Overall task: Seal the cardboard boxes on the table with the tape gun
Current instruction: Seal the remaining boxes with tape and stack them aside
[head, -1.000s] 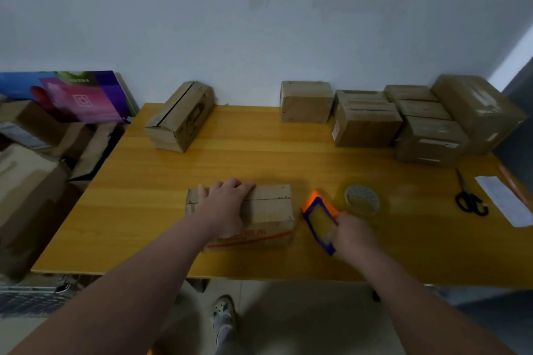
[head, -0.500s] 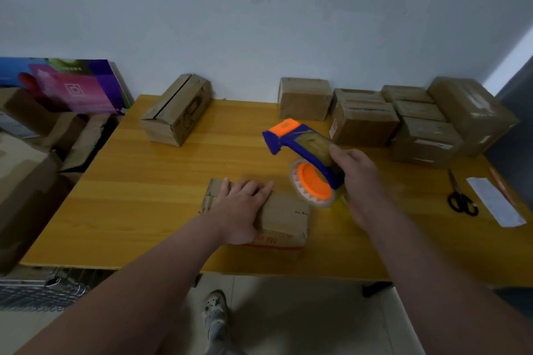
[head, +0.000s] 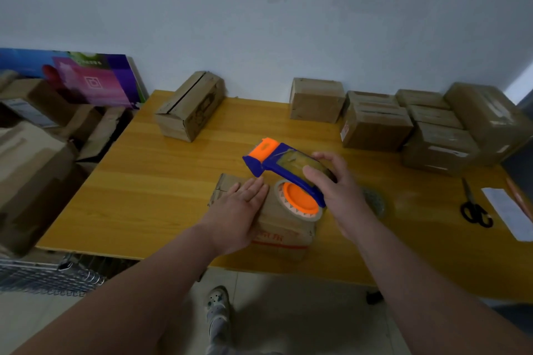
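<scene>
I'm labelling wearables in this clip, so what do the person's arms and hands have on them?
Nothing that shows. Both forearms are bare, with no sleeve reaching into view. The left hand and right hand carry no glove, and no ring, watch or wristband can be made out. The dim, soft picture could hide something small.

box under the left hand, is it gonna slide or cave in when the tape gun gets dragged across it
The small cardboard box looks light and sits on a smooth wooden table, so it would probably slide if the left hand were not pressing it. Its creased top may flex a little under the tape gun held in the right hand.
</scene>
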Motion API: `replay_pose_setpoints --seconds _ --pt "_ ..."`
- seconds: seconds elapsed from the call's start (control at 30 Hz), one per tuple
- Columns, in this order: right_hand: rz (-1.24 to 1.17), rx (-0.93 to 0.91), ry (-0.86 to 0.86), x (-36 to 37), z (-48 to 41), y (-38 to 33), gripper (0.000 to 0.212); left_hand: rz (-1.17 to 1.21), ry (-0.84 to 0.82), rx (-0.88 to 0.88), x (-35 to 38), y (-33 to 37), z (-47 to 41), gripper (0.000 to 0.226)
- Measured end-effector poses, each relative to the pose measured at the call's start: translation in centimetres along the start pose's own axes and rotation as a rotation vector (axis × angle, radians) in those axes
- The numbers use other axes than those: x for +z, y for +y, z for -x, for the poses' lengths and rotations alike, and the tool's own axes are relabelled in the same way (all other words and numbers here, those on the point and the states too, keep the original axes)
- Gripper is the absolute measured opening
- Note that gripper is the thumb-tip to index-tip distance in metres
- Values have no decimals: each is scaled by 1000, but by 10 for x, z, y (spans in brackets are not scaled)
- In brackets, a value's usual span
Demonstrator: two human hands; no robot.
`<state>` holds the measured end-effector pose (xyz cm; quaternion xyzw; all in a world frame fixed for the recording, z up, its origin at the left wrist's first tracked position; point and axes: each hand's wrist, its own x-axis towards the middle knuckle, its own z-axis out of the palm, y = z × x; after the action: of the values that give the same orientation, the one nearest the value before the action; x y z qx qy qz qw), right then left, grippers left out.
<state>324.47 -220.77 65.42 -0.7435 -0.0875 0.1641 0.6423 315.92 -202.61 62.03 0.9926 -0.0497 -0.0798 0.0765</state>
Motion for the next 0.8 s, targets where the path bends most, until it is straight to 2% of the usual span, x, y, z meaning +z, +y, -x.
replay_pose_setpoints --seconds 0.2,0.37,0.47,0.57,0.7,0.8 --pt "151 -91 -95 -7 1 -10 32 53 54 -111 5 -8 17 69" --pt "239 -112 -139 0 1 -10 32 38 23 -118 1 -8 13 64" --pt "252 -167 -134 5 -2 -9 47 26 5 -112 3 -9 12 64" --pt "292 -186 -211 6 -6 -13 63 28 18 -106 3 -11 12 64" --pt "345 -197 -243 9 -6 -13 67 59 35 -110 4 -11 14 64" --pt "360 -183 -229 7 -6 -10 68 175 108 -137 7 -14 14 64"
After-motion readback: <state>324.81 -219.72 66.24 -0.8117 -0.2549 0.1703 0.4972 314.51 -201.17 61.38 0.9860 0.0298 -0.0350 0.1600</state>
